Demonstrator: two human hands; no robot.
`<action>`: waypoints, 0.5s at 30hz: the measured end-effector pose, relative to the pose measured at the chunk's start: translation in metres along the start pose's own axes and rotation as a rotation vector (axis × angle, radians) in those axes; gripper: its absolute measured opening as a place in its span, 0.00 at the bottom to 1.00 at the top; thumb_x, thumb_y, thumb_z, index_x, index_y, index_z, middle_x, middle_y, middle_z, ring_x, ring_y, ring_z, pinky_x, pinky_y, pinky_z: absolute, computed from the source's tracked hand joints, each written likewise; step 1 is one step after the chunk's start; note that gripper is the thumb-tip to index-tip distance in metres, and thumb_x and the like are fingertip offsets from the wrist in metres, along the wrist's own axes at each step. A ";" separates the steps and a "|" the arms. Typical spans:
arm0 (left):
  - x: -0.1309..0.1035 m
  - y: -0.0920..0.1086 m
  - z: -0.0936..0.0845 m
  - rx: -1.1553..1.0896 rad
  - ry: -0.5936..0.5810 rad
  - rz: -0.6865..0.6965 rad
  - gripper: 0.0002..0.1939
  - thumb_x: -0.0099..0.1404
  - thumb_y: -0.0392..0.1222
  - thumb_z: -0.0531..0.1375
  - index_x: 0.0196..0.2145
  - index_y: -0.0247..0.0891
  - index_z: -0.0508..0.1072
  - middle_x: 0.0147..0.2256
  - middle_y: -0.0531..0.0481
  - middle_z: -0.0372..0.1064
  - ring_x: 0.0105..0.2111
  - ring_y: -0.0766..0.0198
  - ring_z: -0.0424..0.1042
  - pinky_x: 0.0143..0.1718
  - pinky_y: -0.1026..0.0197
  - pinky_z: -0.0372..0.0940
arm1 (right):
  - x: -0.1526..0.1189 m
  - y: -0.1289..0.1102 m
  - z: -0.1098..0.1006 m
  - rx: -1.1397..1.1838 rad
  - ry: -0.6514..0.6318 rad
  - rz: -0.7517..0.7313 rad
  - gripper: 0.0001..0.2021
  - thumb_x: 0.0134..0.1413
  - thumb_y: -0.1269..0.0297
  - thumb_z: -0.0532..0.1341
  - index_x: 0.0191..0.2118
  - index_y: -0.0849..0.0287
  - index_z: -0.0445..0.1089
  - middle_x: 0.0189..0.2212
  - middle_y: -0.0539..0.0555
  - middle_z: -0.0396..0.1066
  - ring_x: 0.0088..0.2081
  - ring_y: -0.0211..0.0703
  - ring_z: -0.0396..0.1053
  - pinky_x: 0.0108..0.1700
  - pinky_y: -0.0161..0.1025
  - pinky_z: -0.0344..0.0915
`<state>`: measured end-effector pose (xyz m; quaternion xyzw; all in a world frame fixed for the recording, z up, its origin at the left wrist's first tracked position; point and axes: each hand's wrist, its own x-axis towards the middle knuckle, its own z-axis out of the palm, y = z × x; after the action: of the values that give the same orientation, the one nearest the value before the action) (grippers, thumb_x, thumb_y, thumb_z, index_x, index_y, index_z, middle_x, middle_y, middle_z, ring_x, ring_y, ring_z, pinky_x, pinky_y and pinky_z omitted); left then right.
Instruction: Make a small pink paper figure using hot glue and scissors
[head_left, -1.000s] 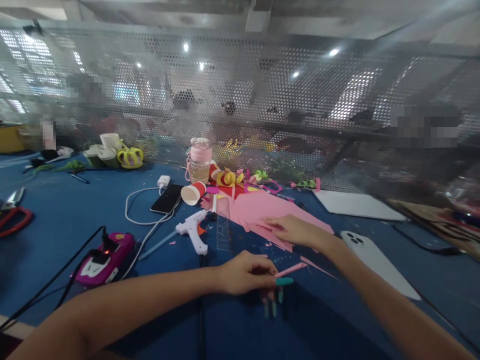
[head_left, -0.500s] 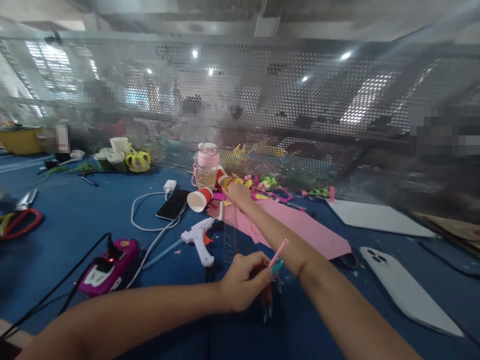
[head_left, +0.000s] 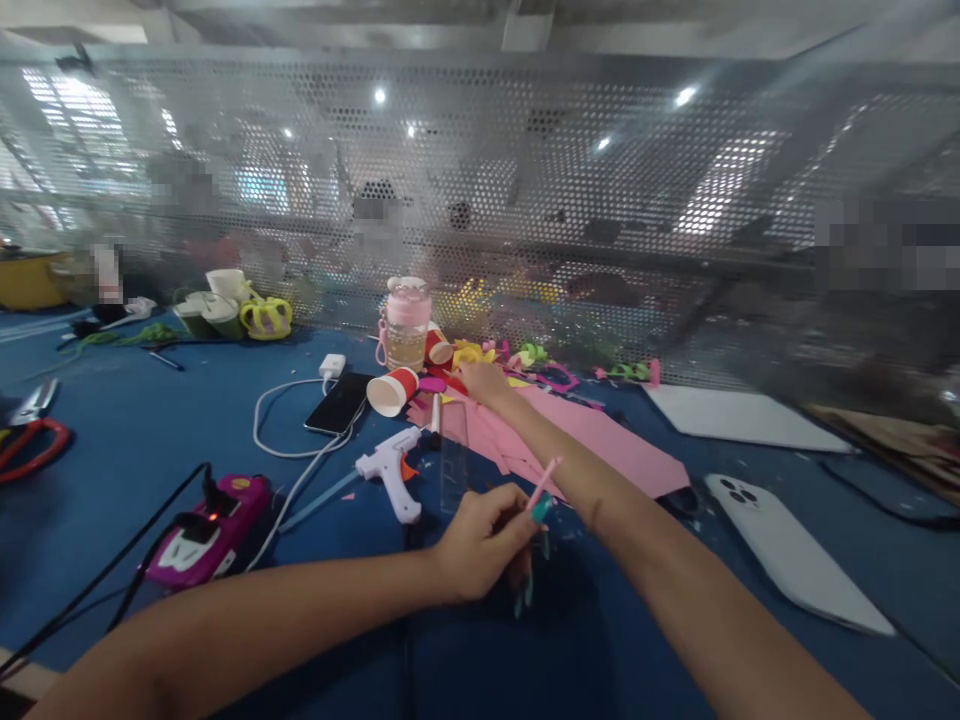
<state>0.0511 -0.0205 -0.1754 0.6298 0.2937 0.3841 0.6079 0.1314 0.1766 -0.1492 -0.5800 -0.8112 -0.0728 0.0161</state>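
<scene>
My left hand (head_left: 484,545) is closed in a pinch on a thin pink paper strip (head_left: 544,483), which points up and to the right. Long teal nails show at its fingertips. Stretched forward across the table, my right hand (head_left: 484,383) is among colourful paper pieces, close to a yellow paper piece (head_left: 474,354) and a magenta one (head_left: 433,384). Its fingers are small and blurred, so I cannot see whether they grip anything. Under my right forearm lies pink paper (head_left: 600,440). A white glue gun (head_left: 392,475) rests left of a clear ruler (head_left: 454,465).
A red paper cup (head_left: 394,391) lies on its side before a pink-lidded bottle (head_left: 407,325). A black phone (head_left: 337,404), purple power strip (head_left: 210,530) and cables occupy the left, with scissors (head_left: 34,430) beyond. A white phone (head_left: 799,555) lies right. A perforated screen (head_left: 585,220) stands behind.
My right hand has drawn back slightly and moved right, uncovering yellow paper and part of a second red cup. My left hand still pinches the pink strip. The view has shifted slightly.
</scene>
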 end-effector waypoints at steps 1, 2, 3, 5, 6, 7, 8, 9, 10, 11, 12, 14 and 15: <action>0.001 0.000 0.000 0.013 0.000 -0.001 0.20 0.57 0.59 0.51 0.25 0.38 0.59 0.13 0.58 0.58 0.10 0.73 0.58 0.11 0.71 0.54 | -0.006 0.006 -0.003 0.033 0.024 0.020 0.16 0.59 0.60 0.49 0.45 0.66 0.64 0.40 0.63 0.69 0.42 0.47 0.67 0.41 0.42 0.62; 0.001 0.000 -0.001 0.034 0.010 0.000 0.18 0.58 0.57 0.50 0.25 0.38 0.59 0.13 0.58 0.58 0.10 0.73 0.59 0.12 0.71 0.53 | -0.013 0.013 -0.007 0.068 0.052 0.037 0.16 0.60 0.60 0.48 0.44 0.67 0.65 0.39 0.64 0.70 0.42 0.48 0.68 0.41 0.41 0.61; 0.002 0.000 -0.002 0.064 0.032 0.001 0.16 0.59 0.54 0.50 0.25 0.38 0.59 0.13 0.58 0.59 0.11 0.72 0.59 0.12 0.71 0.52 | -0.022 0.020 -0.011 0.101 0.076 0.046 0.16 0.59 0.60 0.48 0.43 0.66 0.66 0.38 0.64 0.71 0.42 0.48 0.68 0.40 0.39 0.60; 0.005 0.002 -0.004 0.169 0.106 -0.005 0.13 0.60 0.49 0.49 0.24 0.38 0.58 0.13 0.58 0.59 0.12 0.72 0.59 0.13 0.71 0.51 | -0.043 0.033 -0.019 0.168 0.133 0.052 0.15 0.58 0.59 0.50 0.41 0.65 0.67 0.36 0.62 0.72 0.40 0.47 0.69 0.37 0.36 0.60; 0.007 0.004 -0.006 0.241 0.143 -0.017 0.12 0.61 0.46 0.49 0.23 0.38 0.58 0.13 0.58 0.59 0.12 0.72 0.58 0.13 0.70 0.51 | -0.056 0.038 -0.023 0.201 0.162 0.051 0.15 0.58 0.59 0.51 0.41 0.64 0.67 0.35 0.60 0.73 0.39 0.45 0.70 0.36 0.35 0.60; 0.010 0.006 -0.008 0.321 0.170 -0.039 0.12 0.61 0.44 0.48 0.22 0.38 0.58 0.13 0.58 0.58 0.12 0.72 0.57 0.14 0.70 0.51 | -0.070 0.043 -0.026 0.231 0.189 0.050 0.15 0.57 0.58 0.51 0.40 0.64 0.67 0.34 0.59 0.73 0.37 0.44 0.70 0.35 0.34 0.60; 0.013 0.008 -0.010 0.401 0.181 -0.068 0.12 0.61 0.42 0.48 0.20 0.38 0.58 0.13 0.58 0.58 0.12 0.72 0.57 0.15 0.69 0.50 | -0.085 0.048 -0.028 0.258 0.211 0.048 0.15 0.57 0.58 0.51 0.39 0.64 0.68 0.33 0.58 0.73 0.36 0.42 0.71 0.35 0.33 0.60; 0.017 0.011 -0.012 0.477 0.184 -0.103 0.13 0.61 0.40 0.48 0.19 0.38 0.58 0.12 0.57 0.58 0.12 0.72 0.56 0.16 0.68 0.50 | -0.100 0.051 -0.030 0.283 0.231 0.050 0.15 0.57 0.58 0.51 0.38 0.63 0.68 0.32 0.57 0.74 0.34 0.41 0.71 0.34 0.33 0.60; 0.020 0.013 -0.013 0.547 0.193 -0.135 0.14 0.61 0.40 0.47 0.18 0.38 0.58 0.12 0.57 0.57 0.12 0.71 0.56 0.16 0.68 0.50 | -0.115 0.054 -0.032 0.309 0.252 0.051 0.14 0.57 0.57 0.52 0.38 0.63 0.68 0.30 0.56 0.74 0.33 0.41 0.71 0.34 0.33 0.61; 0.023 0.015 -0.015 0.613 0.200 -0.144 0.14 0.60 0.39 0.47 0.18 0.38 0.58 0.12 0.56 0.57 0.13 0.70 0.58 0.17 0.67 0.51 | -0.130 0.056 -0.032 0.343 0.290 0.052 0.14 0.56 0.57 0.52 0.37 0.63 0.69 0.29 0.56 0.74 0.32 0.41 0.71 0.33 0.33 0.61; 0.026 0.018 -0.017 0.680 0.217 -0.130 0.15 0.60 0.40 0.48 0.17 0.38 0.59 0.13 0.55 0.58 0.15 0.69 0.60 0.19 0.66 0.51 | -0.143 0.058 -0.033 0.392 0.354 0.045 0.14 0.55 0.57 0.54 0.36 0.62 0.69 0.29 0.56 0.74 0.32 0.42 0.71 0.34 0.34 0.61; 0.029 0.021 -0.020 0.717 0.246 -0.120 0.14 0.60 0.44 0.51 0.19 0.37 0.61 0.16 0.52 0.60 0.20 0.65 0.63 0.22 0.65 0.54 | -0.164 0.058 -0.032 0.450 0.484 -0.001 0.13 0.54 0.57 0.54 0.35 0.60 0.70 0.31 0.56 0.74 0.34 0.43 0.71 0.37 0.36 0.62; 0.030 0.022 -0.022 0.679 0.238 -0.130 0.12 0.59 0.46 0.52 0.23 0.36 0.63 0.18 0.52 0.62 0.21 0.63 0.65 0.24 0.64 0.55 | -0.171 0.058 -0.031 0.454 0.543 -0.034 0.12 0.54 0.58 0.55 0.34 0.59 0.71 0.31 0.55 0.75 0.35 0.43 0.71 0.39 0.39 0.62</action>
<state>0.0465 0.0141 -0.1503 0.7266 0.5126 0.2958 0.3490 0.2401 0.0303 -0.1322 -0.5074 -0.7824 -0.0426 0.3586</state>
